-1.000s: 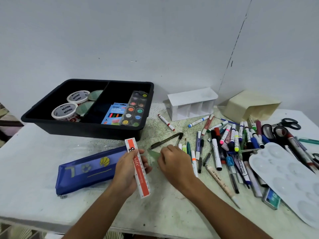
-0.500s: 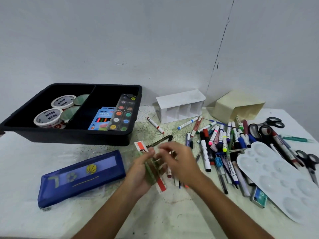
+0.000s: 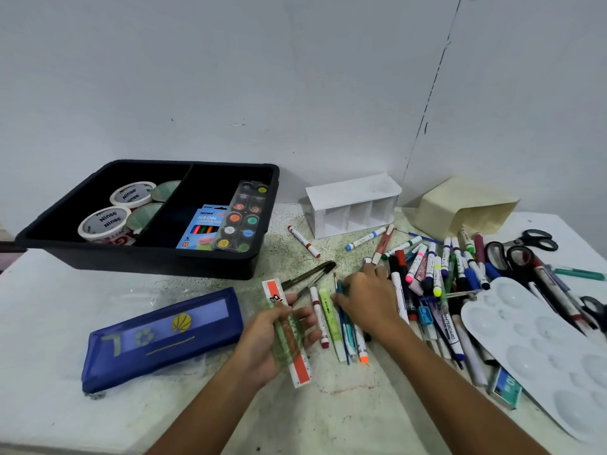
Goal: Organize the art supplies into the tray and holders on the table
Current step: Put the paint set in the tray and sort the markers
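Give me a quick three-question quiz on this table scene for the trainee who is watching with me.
1. True or false: the left hand holds an orange and white ruler together with a green see-through one.
2. Which compartment of the black tray holds the watercolor palette? A) left B) right C) neither
3. Fill in: the right hand rests on the pile of ____.

Key
1. True.
2. B; it lies on the box of neon pencils, while the tape rolls sit in the left compartment.
3. Markers; whether the fingers pinch one cannot be told.
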Demonstrator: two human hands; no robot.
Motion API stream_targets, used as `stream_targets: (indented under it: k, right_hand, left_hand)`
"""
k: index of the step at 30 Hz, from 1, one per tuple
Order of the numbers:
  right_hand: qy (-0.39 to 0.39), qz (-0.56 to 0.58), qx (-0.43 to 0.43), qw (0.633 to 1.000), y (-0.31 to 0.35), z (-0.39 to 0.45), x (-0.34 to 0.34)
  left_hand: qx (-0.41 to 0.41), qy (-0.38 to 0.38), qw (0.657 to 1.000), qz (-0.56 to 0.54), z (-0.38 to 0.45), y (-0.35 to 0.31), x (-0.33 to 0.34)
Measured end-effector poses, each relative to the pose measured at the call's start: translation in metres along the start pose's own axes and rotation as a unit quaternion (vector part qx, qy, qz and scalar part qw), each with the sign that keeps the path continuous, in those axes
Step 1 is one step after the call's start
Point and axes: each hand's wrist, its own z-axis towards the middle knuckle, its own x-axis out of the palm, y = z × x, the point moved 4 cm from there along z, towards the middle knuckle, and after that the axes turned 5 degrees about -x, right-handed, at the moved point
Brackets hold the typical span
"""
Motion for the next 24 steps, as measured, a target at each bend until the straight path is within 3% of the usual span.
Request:
stream_targets:
  k: [3, 8, 12, 15, 19, 24]
  right_hand:
    - [-0.020, 0.027, 0.006, 0.999, 0.007, -0.002, -0.001]
    - [-0.019, 0.227, 0.067, 0.971, 0.000, -0.003, -0.010]
    - [-0.045, 0.471, 0.073, 0.878, 0.000, -0.011, -0.034]
    - [-0.024, 0.534, 0.054, 0.843, 0.008, -0.022, -0.051]
    - [-0.019, 0.525, 0.030, 0.850, 0.016, -0.034, -0.056]
    - [-0.081, 0.405, 0.006, 0.911, -0.014, -0.026, -0.064]
  left_hand:
    - [0.003, 0.007, 1.000, 0.000, 0.002, -0.002, 0.002]
    - [0.008, 0.011, 1.000, 0.006, 0.006, -0.004, 0.008]
    - [0.000, 0.030, 0.999, 0.030, 0.009, -0.002, 0.019]
    - [-0.030, 0.077, 0.996, 0.038, 0.009, 0.005, 0.036]
    - [-0.031, 0.133, 0.988, 0.066, 0.008, 0.016, 0.057]
    - [-0.027, 0.124, 0.991, 0.050, 0.016, 0.019, 0.059]
